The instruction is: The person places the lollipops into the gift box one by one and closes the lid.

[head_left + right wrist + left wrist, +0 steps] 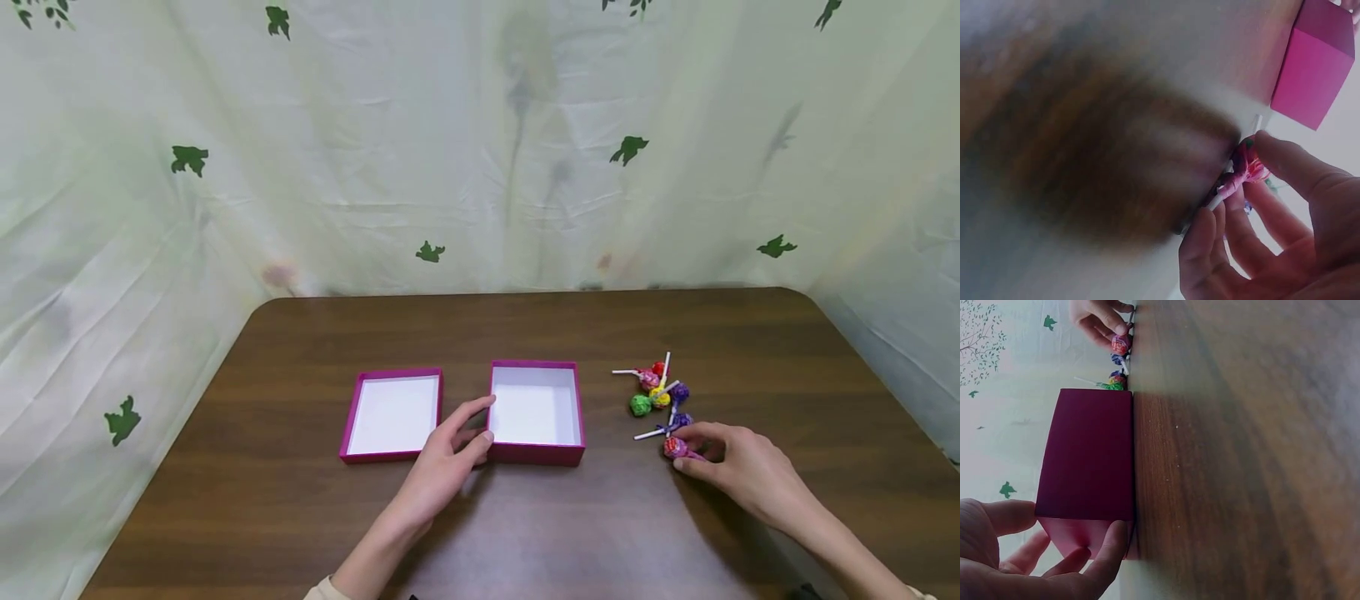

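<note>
My left hand touches the left side of a magenta box with a white inside, open at the top. In the left wrist view its fingertips lie against the side and edges of the box, not wrapped round it. At the right, my right hand pinches a pink-and-red wrapped lollipop at the table top. In the right wrist view the thumb is at the head of this lollipop and the fingers are by its stick. Just beyond lie several more lollipops, among them green, yellow and purple ones.
Left of the box lies its matching lid, white inside facing up. Everything stands on a brown wooden table. A pale curtain with green leaf shapes hangs behind the table and along its sides.
</note>
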Action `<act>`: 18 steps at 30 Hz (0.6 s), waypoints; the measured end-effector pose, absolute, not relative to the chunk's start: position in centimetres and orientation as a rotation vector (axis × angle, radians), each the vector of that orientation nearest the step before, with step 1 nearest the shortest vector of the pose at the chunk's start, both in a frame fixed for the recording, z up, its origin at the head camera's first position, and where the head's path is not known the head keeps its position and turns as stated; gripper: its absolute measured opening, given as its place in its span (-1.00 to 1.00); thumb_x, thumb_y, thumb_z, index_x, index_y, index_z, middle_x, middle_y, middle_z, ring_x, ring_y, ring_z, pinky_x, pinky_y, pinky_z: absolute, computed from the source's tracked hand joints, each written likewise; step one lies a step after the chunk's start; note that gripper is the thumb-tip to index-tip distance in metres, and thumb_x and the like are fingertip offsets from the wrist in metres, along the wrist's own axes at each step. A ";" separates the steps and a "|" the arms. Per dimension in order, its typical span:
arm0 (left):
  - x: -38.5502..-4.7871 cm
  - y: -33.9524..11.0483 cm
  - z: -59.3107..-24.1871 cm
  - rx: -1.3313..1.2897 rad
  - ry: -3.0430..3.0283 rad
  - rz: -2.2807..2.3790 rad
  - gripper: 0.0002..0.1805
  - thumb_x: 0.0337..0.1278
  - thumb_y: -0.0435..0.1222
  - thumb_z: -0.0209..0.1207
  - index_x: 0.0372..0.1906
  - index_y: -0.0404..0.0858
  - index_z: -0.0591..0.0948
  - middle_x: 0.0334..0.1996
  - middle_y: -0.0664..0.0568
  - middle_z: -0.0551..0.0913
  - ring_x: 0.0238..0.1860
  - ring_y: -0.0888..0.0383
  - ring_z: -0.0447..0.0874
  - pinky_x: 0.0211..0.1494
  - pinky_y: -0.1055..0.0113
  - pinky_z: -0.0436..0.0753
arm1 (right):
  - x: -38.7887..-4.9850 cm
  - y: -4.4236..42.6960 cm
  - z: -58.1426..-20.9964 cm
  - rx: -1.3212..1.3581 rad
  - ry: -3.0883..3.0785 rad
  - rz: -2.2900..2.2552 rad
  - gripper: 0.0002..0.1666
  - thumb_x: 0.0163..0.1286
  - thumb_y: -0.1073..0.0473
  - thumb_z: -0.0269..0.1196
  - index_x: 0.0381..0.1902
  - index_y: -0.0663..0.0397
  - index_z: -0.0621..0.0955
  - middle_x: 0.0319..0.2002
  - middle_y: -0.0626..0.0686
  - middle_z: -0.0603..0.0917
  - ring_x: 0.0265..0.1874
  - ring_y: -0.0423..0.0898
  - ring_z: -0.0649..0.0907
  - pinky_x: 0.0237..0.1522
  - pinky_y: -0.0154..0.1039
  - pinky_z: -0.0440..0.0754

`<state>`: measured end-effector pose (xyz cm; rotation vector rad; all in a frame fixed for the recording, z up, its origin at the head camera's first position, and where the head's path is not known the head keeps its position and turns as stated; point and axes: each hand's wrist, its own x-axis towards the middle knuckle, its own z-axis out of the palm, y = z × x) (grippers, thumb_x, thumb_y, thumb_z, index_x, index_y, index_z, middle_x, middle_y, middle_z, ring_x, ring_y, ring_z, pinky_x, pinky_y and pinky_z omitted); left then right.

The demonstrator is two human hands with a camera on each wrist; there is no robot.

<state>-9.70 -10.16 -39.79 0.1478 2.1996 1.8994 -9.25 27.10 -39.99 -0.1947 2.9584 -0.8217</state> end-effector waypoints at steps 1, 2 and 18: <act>-9.7 -10.2 -39.8 0.148 2.196 1.904 -0.51 0.39 -0.26 0.12 0.38 0.01 0.43 0.42 -0.03 0.28 0.22 -0.07 0.50 0.12 0.11 0.60 | -9.3 27.1 -40.0 -0.197 2.958 -0.820 -0.62 0.16 -0.14 0.45 -0.11 -0.16 0.72 -0.42 -0.20 0.65 -0.41 -0.18 0.58 -0.49 -0.19 0.40; -9.7 -10.2 -39.8 0.148 2.191 1.907 -0.51 0.39 -0.25 0.12 0.38 0.00 0.43 0.42 -0.03 0.28 0.22 -0.07 0.49 0.12 0.10 0.60 | -9.3 27.1 -40.0 -0.200 2.959 -0.819 -0.62 0.16 -0.16 0.45 -0.11 -0.17 0.72 -0.43 -0.21 0.65 -0.42 -0.18 0.58 -0.50 -0.19 0.40; -9.9 -10.2 -40.1 0.161 2.168 1.929 -0.51 0.38 -0.26 0.14 0.37 -0.02 0.43 0.40 -0.02 0.30 0.20 -0.04 0.50 0.11 0.10 0.60 | -9.2 26.7 -40.1 -0.272 2.995 -0.940 -0.69 0.22 -0.12 0.42 -0.11 -0.25 0.69 -0.39 -0.24 0.62 -0.40 -0.24 0.55 -0.45 -0.30 0.42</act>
